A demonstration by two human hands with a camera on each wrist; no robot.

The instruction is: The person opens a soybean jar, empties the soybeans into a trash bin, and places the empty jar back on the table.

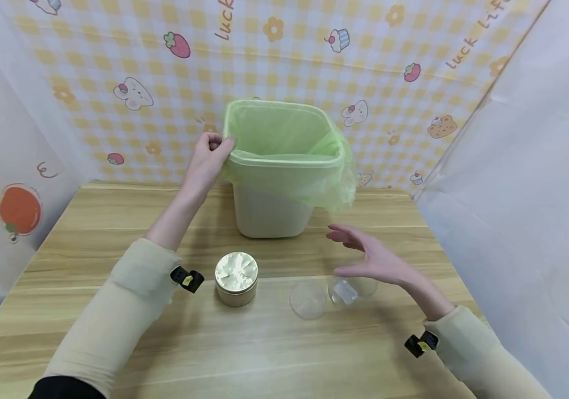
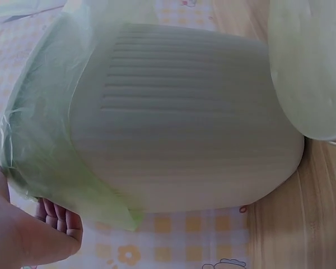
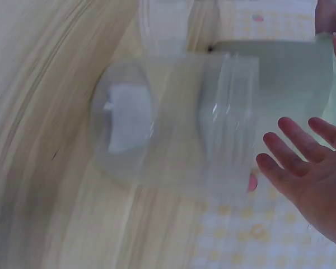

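Well, green liner (image 1: 333,191) pinched, right hand (image 1: 366,257) bare beside the jar (image 3: 178,120)

Left hand (image 1: 208,162): thumb over the rim, fingers curled outside, nipping liner and rim together at the bin's (image 1: 270,210) near left corner. Bin upright toward the back of the table (image 1: 244,354). Film looks thin, soft, likely slippery; could tear if I tug one spot. Best hold is the fold over the rim, stiff wall behind it. Bin itself reads as light and firm, liable to skid if I pull sideways.

Right hand: nothing held. Fingers spread, thumb apart; contact with the jar, I cannot tell. Jar stands on the table, right of the bin and nearer me, ridged end up. Clear, smooth-walled, probably light; plastic or glass, unsure, so I'd treat it as fragile. Take it round the body just below the ridges, gentle squeeze.

Left of it, a clear round piece (image 1: 308,300), lid or shallow pot unclear: slick, best taken by the edge. Gold tin (image 1: 236,277) before the bin: stiff, heft unknown, grip its sides.
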